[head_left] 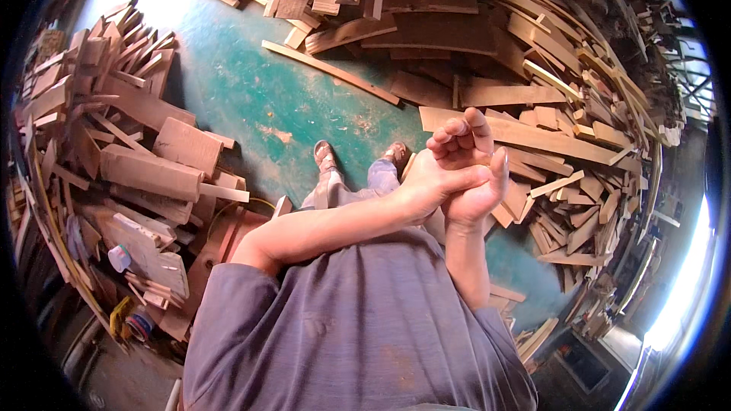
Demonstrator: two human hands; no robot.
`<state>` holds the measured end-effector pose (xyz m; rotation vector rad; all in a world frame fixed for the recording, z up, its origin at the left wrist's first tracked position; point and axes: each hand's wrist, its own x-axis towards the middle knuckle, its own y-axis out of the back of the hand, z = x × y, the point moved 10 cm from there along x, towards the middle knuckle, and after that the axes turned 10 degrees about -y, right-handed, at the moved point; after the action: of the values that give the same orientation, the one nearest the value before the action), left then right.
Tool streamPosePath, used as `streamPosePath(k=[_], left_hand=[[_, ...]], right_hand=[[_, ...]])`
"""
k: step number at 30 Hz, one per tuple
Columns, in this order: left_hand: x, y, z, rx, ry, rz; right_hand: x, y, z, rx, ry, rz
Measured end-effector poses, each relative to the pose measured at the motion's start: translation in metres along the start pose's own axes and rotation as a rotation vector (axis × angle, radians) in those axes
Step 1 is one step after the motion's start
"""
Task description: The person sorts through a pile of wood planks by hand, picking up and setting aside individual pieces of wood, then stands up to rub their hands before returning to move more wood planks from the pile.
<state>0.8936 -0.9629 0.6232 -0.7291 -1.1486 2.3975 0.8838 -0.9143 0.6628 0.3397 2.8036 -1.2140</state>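
Both hands meet in front of my body, to the right of the middle. My left hand (426,185) reaches across from the left and is closed on my right hand (474,202). Its thumb lies over the right palm, while its other fingers are mostly hidden behind. The right hand points away from me, palm showing, with its fingers loosely bent and apart and its thumb raised. No tool or piece of wood is seen in either hand. A long pale board (525,135) lies beyond the hands, among other wood.
Heaped wood offcuts (152,171) stand to my left, with more wood (442,27) ahead and on the right. A single strip (331,72) lies on the green floor (228,68). A white bottle (119,258) and a tape roll (140,325) are at lower left.
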Motion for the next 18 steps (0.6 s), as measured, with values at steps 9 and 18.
streamPosePath(k=[9,18], left_hand=[[0.024,-0.021,-0.037,0.052,0.003,-0.002],[0.031,-0.030,-0.063,0.094,0.085,-0.015]], right_hand=[[-0.002,0.046,-0.024,0.050,-0.037,0.050],[0.000,0.069,-0.037,0.078,-0.039,0.023]])
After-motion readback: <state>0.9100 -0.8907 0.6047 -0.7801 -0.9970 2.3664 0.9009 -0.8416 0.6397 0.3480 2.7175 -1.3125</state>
